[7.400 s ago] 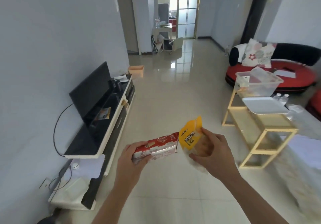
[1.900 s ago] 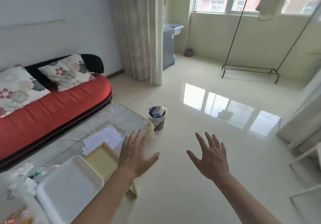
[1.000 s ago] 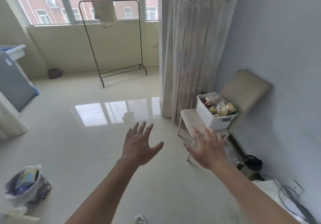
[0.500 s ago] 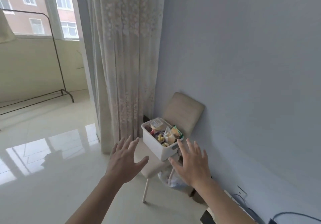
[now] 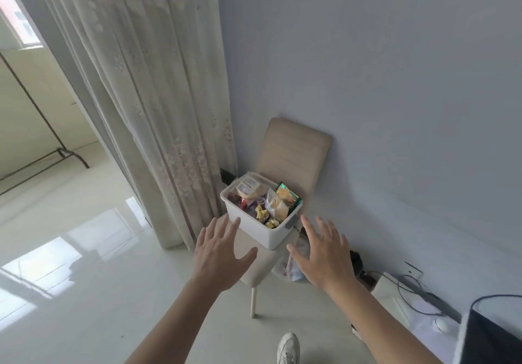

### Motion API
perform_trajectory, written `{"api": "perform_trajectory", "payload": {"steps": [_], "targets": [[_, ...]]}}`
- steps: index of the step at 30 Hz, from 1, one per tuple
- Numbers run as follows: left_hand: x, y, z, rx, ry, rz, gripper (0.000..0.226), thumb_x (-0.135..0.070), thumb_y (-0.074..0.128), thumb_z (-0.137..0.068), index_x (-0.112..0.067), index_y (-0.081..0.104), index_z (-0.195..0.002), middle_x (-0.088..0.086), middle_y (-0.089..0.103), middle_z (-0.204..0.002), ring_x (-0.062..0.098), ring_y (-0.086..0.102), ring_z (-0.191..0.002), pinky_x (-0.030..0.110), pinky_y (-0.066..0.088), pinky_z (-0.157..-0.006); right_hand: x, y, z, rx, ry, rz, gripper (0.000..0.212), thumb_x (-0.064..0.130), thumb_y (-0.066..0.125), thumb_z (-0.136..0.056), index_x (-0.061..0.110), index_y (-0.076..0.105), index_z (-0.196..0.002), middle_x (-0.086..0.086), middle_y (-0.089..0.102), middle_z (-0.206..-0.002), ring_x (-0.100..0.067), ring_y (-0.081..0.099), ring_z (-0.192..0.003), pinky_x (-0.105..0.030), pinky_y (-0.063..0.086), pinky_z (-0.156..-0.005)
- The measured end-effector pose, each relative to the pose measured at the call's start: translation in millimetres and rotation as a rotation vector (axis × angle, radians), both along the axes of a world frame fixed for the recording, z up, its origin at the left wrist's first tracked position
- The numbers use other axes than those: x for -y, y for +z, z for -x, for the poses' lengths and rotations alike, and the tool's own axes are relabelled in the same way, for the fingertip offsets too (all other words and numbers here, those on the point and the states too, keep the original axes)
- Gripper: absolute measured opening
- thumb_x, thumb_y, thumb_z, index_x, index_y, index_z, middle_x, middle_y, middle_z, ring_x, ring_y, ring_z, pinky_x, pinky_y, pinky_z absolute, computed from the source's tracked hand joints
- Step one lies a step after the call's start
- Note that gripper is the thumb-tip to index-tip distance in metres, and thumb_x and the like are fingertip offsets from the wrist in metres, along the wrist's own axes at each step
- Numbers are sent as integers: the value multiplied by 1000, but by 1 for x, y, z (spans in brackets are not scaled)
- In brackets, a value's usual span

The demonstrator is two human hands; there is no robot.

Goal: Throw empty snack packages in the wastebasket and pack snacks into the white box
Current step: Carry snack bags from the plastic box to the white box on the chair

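A white box (image 5: 255, 228) stands on the seat of a beige chair (image 5: 293, 148) against the wall. Several snack packs (image 5: 271, 199) fill it, some poking above the rim. My left hand (image 5: 219, 253) is stretched out in front of the box's left side, fingers spread and holding nothing. My right hand (image 5: 322, 256) is stretched out below the box's right corner, fingers also spread and empty. Neither hand touches the box. The wastebasket is out of view.
A long lace curtain (image 5: 147, 95) hangs just left of the chair. A plastic bag (image 5: 292, 267) lies under the chair. Cables and a white shelf edge (image 5: 401, 298) run along the wall at right. My white shoe (image 5: 288, 348) shows on the glossy tile floor.
The view has swung from the sofa and wastebasket round to the chair with the white box, and closer to it. Both hands, earlier holding snack packs, stay empty and spread out in front.
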State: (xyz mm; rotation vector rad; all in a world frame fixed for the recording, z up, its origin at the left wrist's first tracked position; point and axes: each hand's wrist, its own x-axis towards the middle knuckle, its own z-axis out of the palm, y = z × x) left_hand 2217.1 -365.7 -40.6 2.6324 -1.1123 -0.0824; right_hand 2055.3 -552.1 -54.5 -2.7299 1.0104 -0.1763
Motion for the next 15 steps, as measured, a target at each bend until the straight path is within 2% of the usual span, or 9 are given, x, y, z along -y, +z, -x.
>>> {"api": "perform_trajectory", "payload": {"steps": [10,12,15], "targets": [[116,-5,-123,-23,63,-54,86,-80,38,-88,-39,16,-161,-6,13,-170,22,3,-158,46,7,-128,125,-45,-127,51,-5,-143,85,80,26,-87,39,6,-158,-7,18,-167,-30,15,-153,-54,22,-121],[140,-6,-146,-14,74,-71,90,-85,30,-84,-39,15,-160,-5,14,-170,23,4,-158,47,7,-128,149,-48,-147,48,6,-151,86,82,21,-85,38,8,-158,-7,19,-166,-30,16,-153,-53,23,-120],[169,-12,-174,5,69,-83,99,-90,16,-76,-38,16,-160,-4,17,-170,24,7,-158,50,11,-128,180,-50,-172,38,12,-174,83,79,27,-89,36,10,-158,-8,19,-166,-31,17,-153,-53,24,-120]]}}
